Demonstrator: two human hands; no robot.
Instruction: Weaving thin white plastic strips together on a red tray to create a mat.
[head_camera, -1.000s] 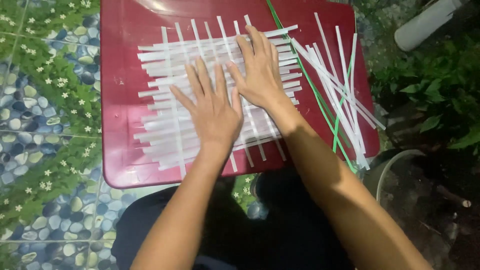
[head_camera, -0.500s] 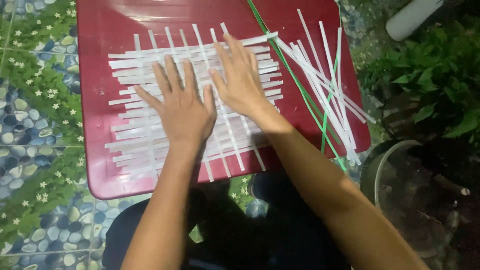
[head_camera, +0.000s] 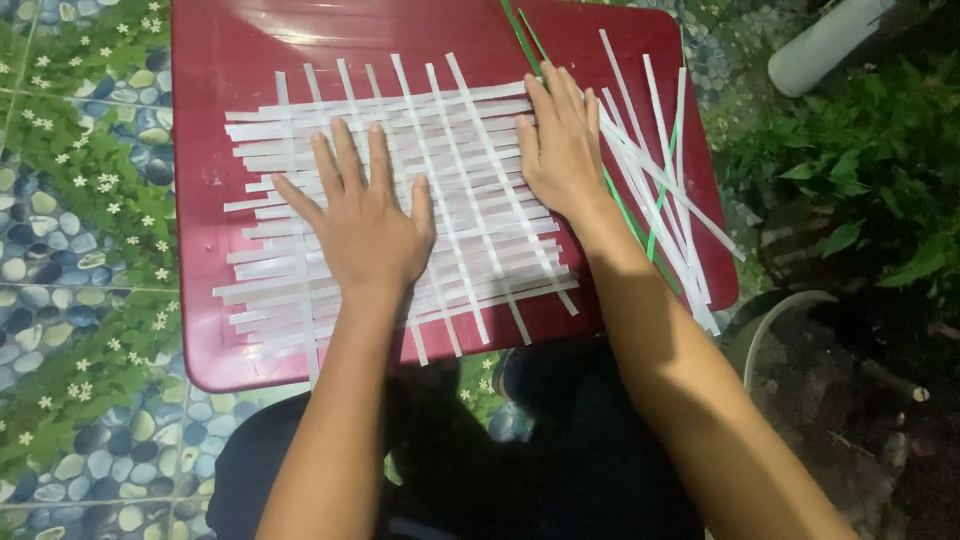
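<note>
Your left hand (head_camera: 365, 225) lay flat on the mat (head_camera: 400, 200) of woven white strips, palm down, fingers spread wide and gripping nothing. It pressed on the mat's left half, fingertips pointing away from you. Your right hand (head_camera: 560, 150) lay flat too, its fingers straight and held close together, also holding nothing; it rested on the mat's right edge, where the crosswise strips end.

The mat sat on a red table (head_camera: 215, 60) and covered most of its middle (long strips ran side to side, with several slanted ones crossing them top to bottom). A few strip ends stuck out past the table's near edge.

Just right of your right hand lay a loose pile of spare strips (head_camera: 670, 200), mostly white, fanned out toward the table's right edge. Among them were some green strips (head_camera: 520, 25), one running up past the far edge of the table.

The table stood over a floor (head_camera: 80, 200) patterned with pebbles and leaves. To the right grew green plants (head_camera: 860, 190), with a pale pipe (head_camera: 825, 45) above them.
</note>
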